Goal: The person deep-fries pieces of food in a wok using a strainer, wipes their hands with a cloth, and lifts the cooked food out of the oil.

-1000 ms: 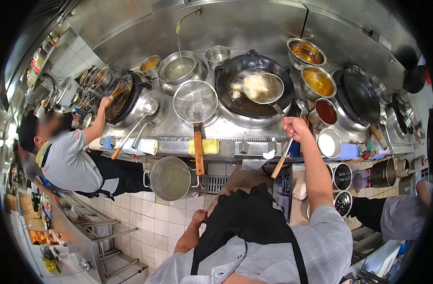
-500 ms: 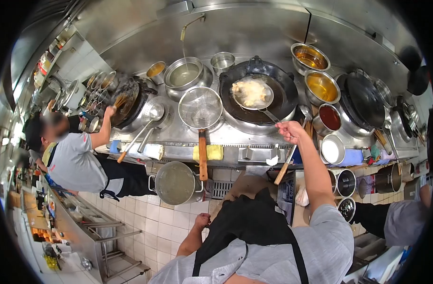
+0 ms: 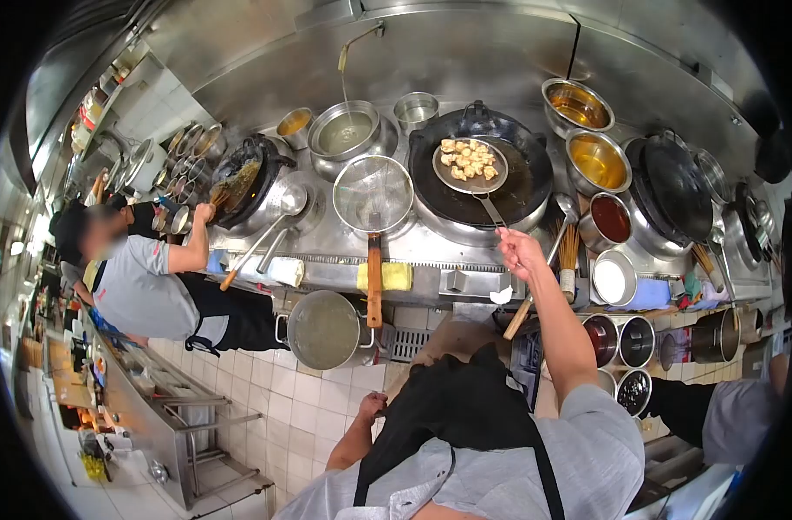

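Observation:
A round skimmer (image 3: pixel 457 178) with a flat metal handle hangs above a large black wok (image 3: pixel 535 173), and my right hand (image 3: pixel 522 251) is closed around the end of that handle. Several golden-brown fried pieces (image 3: pixel 469 159) lie on it. Dark oil shows in the wok below. My left hand (image 3: pixel 373 405) is down by the black apron (image 3: pixel 444 407), loosely closed, with nothing visible in it. A ladle (image 3: pixel 567 205) with a wooden grip leans on the stove edge beside my right forearm.
A wire strainer (image 3: pixel 373 192) rests across the stove left of the wok. Steel bowls of yellow oil (image 3: pixel 598 160) and a pot of red sauce (image 3: pixel 610 218) stand to the right. A large pot (image 3: pixel 325 329) is below the counter. On the left, a co-worker (image 3: pixel 145 286) works at another wok.
The skimmer has come up out of the bubbling oil with the fried pieces on it; the white froth over them is gone. My left hand has stayed where it was.

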`<state>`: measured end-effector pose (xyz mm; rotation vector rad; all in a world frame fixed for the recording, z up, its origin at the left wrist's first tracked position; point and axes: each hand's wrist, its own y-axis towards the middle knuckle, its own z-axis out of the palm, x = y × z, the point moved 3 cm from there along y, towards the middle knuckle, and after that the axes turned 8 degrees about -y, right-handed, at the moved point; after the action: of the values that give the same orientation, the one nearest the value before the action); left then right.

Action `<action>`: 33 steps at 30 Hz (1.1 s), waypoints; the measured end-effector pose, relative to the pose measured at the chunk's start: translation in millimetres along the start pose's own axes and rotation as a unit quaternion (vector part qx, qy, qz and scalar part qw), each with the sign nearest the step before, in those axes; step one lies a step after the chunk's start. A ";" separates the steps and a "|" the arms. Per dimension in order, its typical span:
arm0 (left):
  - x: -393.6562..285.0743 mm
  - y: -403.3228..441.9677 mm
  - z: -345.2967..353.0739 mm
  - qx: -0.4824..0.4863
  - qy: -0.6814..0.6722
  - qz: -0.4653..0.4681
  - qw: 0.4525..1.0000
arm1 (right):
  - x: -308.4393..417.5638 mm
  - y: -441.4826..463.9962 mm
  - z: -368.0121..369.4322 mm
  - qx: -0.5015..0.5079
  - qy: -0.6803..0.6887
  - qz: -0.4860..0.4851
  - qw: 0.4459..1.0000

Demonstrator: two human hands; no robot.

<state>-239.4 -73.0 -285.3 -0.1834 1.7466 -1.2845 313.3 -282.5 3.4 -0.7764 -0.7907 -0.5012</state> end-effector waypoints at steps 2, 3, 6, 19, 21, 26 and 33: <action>-3.5 1.2 3.1 -0.017 0.078 0.022 0.997 | -6.5 -19.4 -0.8 -0.007 -0.011 -0.021 1.000; 1.0 2.4 0.8 -0.030 0.111 0.033 0.993 | -8.9 -32.1 -0.6 -0.007 -0.024 -0.034 0.999; -4.0 0.4 2.2 -0.025 0.148 0.045 0.988 | -14.5 -60.8 2.1 0.001 -0.040 -0.045 0.998; -32.2 -25.2 30.5 -0.015 0.051 -0.009 0.999 | -13.7 -60.7 15.2 -0.006 0.000 -0.028 1.000; -29.2 -29.3 28.9 -0.047 0.124 0.011 0.991 | -13.3 -59.0 17.8 -0.004 0.004 -0.021 1.000; -24.8 -54.6 23.3 -0.063 0.147 0.012 0.987 | -25.3 -55.6 10.3 -0.002 -0.021 -0.026 0.999; -21.8 -44.0 18.5 -0.075 0.155 0.014 0.985 | -16.2 -55.5 18.8 -0.031 -0.039 -0.018 0.999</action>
<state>-230.3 -92.0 -237.2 -0.0444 2.1061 -1.2107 258.6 -300.7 22.9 -0.8444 -0.8661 -0.5315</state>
